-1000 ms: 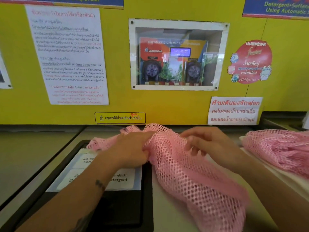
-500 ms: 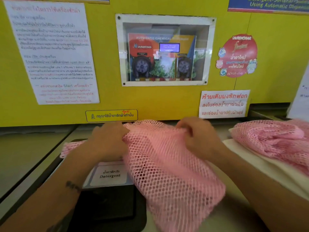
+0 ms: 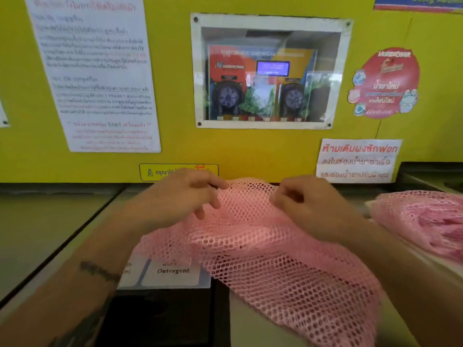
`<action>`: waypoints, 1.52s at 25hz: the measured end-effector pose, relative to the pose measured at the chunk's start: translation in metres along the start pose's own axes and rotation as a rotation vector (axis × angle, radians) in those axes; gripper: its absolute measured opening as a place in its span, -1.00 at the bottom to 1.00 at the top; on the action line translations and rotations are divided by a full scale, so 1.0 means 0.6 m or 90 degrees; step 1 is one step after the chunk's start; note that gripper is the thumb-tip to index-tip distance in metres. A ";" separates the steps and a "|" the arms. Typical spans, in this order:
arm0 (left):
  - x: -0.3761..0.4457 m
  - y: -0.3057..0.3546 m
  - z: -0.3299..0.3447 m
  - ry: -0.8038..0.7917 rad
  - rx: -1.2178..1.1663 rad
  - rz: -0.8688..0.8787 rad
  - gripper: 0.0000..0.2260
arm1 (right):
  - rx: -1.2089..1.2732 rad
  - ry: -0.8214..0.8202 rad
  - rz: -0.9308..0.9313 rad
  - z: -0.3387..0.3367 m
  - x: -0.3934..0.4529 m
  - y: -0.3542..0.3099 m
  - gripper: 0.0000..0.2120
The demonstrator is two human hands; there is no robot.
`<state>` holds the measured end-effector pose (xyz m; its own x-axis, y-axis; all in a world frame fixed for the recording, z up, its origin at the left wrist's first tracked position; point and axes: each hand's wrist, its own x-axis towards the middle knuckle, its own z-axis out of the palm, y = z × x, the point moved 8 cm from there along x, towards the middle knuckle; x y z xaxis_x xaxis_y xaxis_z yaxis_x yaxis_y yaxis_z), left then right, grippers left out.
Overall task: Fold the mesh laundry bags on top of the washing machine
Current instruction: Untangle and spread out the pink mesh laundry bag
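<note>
So the left hand [image 3: 180,196] sits at the far edge of the pink mesh laundry bag [image 3: 270,259], fingers loosely curled and pinching the netting. The bag's draped over the washing machine top [image 3: 253,321], partly covering the detergent label [image 3: 172,272]. Right hand [image 3: 305,204] grips the same edge, fingers curled in. More pink mesh bags [image 3: 426,221] are piled at far right.

Two bare forearms, no sleeves, left forearm [image 3: 82,279] with dark tattoo band [image 3: 99,271], further ink near elbow
</note>
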<state>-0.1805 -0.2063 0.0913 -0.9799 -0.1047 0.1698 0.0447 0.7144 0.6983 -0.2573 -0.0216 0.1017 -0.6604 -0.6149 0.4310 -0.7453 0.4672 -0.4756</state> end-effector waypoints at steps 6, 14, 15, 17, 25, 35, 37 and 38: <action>0.030 -0.093 0.083 -0.174 0.336 -0.081 -0.53 | -0.168 -0.329 -0.039 0.111 -0.055 -0.012 -0.52; -0.004 -0.099 -0.030 -0.044 0.404 -0.269 -0.64 | -0.368 -0.042 0.097 -0.002 -0.021 0.060 -0.57; -0.002 -0.085 -0.045 0.022 0.380 -0.229 -0.72 | -0.265 0.008 0.041 0.006 -0.021 0.032 -0.63; -0.003 -0.062 -0.069 0.177 0.295 -0.127 -0.83 | -0.106 -0.036 -0.022 0.056 -0.020 -0.013 -0.58; 0.015 -0.175 0.009 -0.032 0.370 -0.223 -0.10 | -0.181 -0.433 0.199 0.081 -0.051 0.081 -0.10; 0.008 -0.143 0.011 0.054 0.184 -0.211 -0.16 | -0.079 -0.041 0.118 0.043 -0.014 0.052 -0.56; 0.006 -0.142 0.009 0.050 0.183 -0.214 -0.17 | -0.156 -0.249 0.110 0.121 -0.030 0.053 -0.37; 0.005 -0.137 0.010 0.045 0.168 -0.204 -0.18 | -0.225 -0.333 0.118 0.147 -0.040 0.068 -0.33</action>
<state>-0.1885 -0.2615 0.0303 -0.9200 -0.3910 0.0262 -0.3208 0.7898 0.5228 -0.2641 -0.0437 0.0043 -0.7163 -0.6897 -0.1059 -0.6669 0.7213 -0.1872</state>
